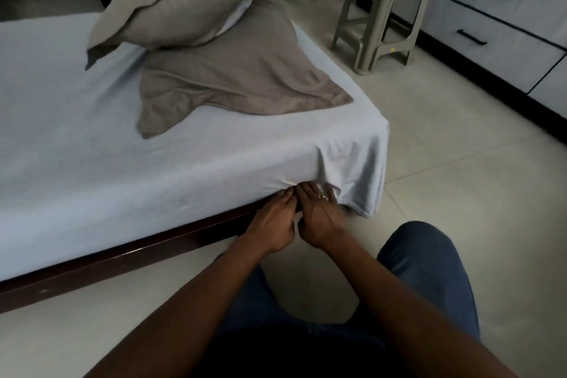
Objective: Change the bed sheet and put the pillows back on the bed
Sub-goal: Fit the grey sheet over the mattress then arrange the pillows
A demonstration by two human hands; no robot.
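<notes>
A light blue sheet covers the low mattress; its loose corner hangs down to the floor at the bed's near right corner. Two grey-brown pillows lie near the right edge: a flat one and a plumper one leaning on top of it. My left hand and my right hand are side by side at the mattress's lower edge, fingers pushed under the sheet's hem just left of the corner. The fingertips are hidden in the fabric. A ring shows on my right hand.
The dark wooden bed frame runs along the floor below the mattress. A grey plastic stool stands beyond the corner. White drawers with black handles line the right side. My knees in blue jeans rest on the tiled floor.
</notes>
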